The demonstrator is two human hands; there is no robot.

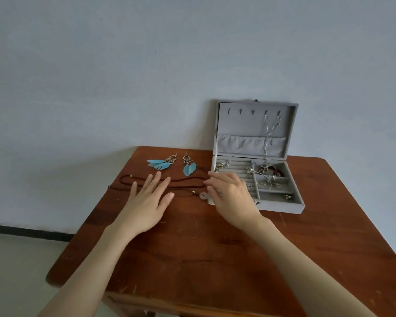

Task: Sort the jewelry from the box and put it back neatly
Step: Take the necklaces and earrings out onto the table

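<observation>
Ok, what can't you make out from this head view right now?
- Small pieces in the jewelry box trays: too small to identify.
- Box's front-left corner: hidden by the right hand.
- Part of the cord necklace: covered by the left hand.
- Whether either hand touches the necklace: unclear.
- Table front edge: cut off by the frame.

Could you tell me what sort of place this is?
Probably a plain room at home: a wooden table against a bare pale wall, with an open grey jewelry box and feather earrings on it.
</observation>
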